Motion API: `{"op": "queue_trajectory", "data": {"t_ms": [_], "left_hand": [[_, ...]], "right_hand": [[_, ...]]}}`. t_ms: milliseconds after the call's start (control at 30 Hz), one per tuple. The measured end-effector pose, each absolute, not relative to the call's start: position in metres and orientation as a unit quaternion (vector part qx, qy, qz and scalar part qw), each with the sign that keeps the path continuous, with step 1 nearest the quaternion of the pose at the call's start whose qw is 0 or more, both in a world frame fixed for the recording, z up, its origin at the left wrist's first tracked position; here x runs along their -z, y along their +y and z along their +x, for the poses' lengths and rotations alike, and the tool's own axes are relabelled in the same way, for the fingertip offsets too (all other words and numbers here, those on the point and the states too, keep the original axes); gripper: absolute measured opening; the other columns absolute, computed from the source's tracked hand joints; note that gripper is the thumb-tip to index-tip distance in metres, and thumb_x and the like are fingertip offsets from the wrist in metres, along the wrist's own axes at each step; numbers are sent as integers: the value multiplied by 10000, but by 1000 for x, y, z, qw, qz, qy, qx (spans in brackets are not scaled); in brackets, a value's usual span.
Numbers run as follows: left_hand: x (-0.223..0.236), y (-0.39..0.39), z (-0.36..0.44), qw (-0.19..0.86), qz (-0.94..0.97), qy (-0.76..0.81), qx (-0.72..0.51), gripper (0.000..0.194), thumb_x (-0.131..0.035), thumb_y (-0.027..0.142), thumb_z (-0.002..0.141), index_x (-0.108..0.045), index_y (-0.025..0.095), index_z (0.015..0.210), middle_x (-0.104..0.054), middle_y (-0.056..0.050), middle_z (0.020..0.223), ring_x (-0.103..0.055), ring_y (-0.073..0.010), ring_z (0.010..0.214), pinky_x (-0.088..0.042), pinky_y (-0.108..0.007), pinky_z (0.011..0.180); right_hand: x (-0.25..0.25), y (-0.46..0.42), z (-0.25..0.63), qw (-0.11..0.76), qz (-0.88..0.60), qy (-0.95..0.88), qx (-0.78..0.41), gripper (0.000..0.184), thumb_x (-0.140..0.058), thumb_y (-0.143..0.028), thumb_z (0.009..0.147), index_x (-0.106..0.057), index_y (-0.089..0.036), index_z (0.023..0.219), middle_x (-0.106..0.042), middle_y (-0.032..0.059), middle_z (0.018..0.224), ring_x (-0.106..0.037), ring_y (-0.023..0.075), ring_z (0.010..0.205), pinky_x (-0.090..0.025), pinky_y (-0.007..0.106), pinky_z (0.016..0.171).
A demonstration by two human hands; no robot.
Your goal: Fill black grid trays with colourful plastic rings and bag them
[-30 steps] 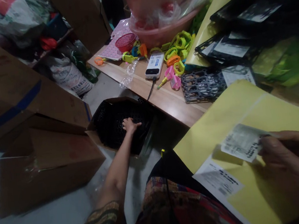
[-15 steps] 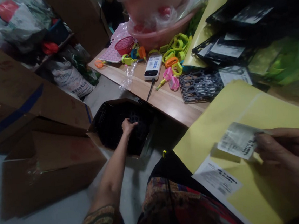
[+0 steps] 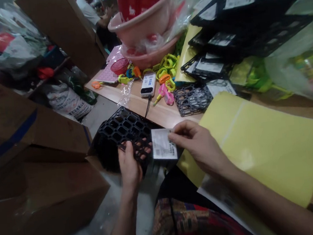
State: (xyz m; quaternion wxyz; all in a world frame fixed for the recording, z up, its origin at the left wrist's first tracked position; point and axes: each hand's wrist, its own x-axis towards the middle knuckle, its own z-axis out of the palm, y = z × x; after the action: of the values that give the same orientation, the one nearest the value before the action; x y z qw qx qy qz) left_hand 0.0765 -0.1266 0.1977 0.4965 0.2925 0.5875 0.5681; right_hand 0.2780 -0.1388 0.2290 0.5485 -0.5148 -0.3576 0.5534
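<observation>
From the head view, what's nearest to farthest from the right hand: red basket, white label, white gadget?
1. White label: held by the right hand.
2. White gadget: ahead, to the left.
3. Red basket: farther back and left.

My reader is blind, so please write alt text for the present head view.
The left hand holds a black grid, while the right hand pinches a white label over the grid's right end. A yellow sheet lies to the right; on the wooden table beyond are a white device, colourful plastic pieces and pink basins.
</observation>
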Motion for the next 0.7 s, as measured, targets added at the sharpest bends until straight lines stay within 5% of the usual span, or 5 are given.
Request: {"op": "queue_trajectory", "data": {"t_ms": [233, 400, 600, 700], "left_hand": [[-208, -128, 146, 538, 303, 469, -632, 499, -728, 591, 845, -561, 278, 1196, -694, -61, 1255, -720, -213, 1070, -604, -338, 901], [-204, -136, 162, 536, 319, 466, -627, 492, -749, 609, 821, -540, 280, 1121, -702, -38, 1174, -722, -201, 1027, -602, -328, 887], [-207, -141, 165, 504, 381, 519, -575, 518, -867, 304, 736, -532, 253, 1128, -703, -21, 1093, -722, -187, 998, -583, -303, 913], [-211, -140, 164, 547, 337, 497, -583, 496, -843, 285, 729, -548, 259, 1127, -715, -23, 1109, -725, -189, 1011, -582, -307, 924]], "right_hand": [[-219, -134, 266, 619, -499, -212, -568, 498, -938, -448, 563, -597, -201, 829, -625, -24, 736, -597, 140, 681, -505, 260, 627], [-213, -134, 272, 623, -530, -223, -531, 467, -903, -451, 606, -582, -205, 838, -622, -17, 757, -601, 150, 698, -502, 271, 629], [-214, -135, 286, 532, -628, -387, -417, 315, -794, -389, 746, -589, -213, 909, -606, -6, 801, -546, 150, 673, -469, 292, 634], [-211, -133, 299, 509, -655, -433, -354, 498, -839, -420, 700, -605, -206, 1084, -634, 49, 1011, -547, 155, 708, -464, 300, 636]]}}
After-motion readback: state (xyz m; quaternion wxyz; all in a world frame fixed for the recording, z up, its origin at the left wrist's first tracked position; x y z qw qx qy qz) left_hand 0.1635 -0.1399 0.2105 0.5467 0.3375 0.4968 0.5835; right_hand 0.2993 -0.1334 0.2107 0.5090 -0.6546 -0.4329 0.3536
